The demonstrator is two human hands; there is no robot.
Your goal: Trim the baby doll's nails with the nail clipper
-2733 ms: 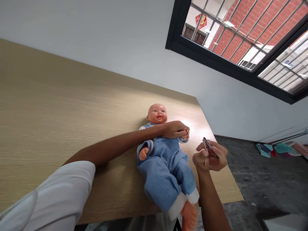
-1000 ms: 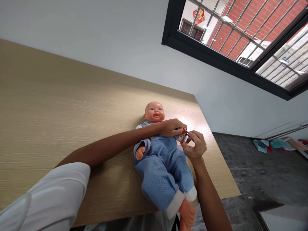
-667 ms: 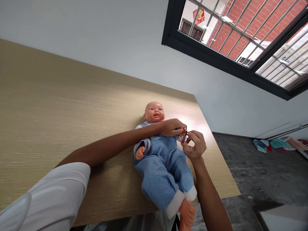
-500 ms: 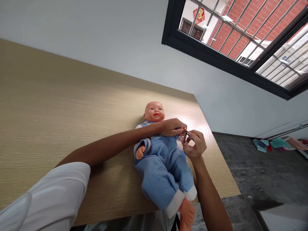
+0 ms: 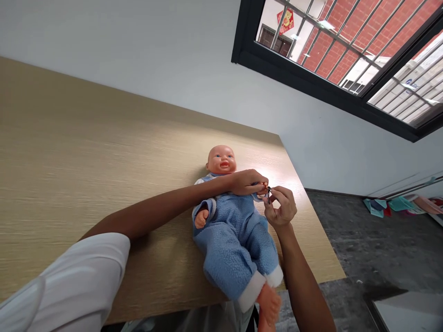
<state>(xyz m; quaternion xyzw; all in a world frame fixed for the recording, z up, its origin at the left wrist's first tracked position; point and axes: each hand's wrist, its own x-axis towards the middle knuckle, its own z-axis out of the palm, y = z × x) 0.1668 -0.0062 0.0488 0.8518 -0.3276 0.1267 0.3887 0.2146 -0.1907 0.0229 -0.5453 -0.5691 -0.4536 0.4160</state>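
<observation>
Two bare hands work over a baby doll [image 5: 221, 160] lying on its back on the tabletop [image 5: 104, 184], dressed in a blue fleece suit [image 5: 231, 244]. The left hand [image 5: 247, 183] curls its fingers [image 5: 258, 183] tightly around the doll's hand, while the right hand [image 5: 282, 207] pinches a small nail clipper [image 5: 269, 194] between narrowly closed fingers [image 5: 275, 196], its tip right at the doll's fingers

- Through the window [image 5: 311, 83] in front of me, a red diamond-shaped hanging [image 5: 287, 20] on the far wall carries one gold character, too small for me to read surely.
- Through the right pane, a white panel [image 5: 408, 86] shows blue lettering, too blurred to read.
- I can read nothing else.
</observation>
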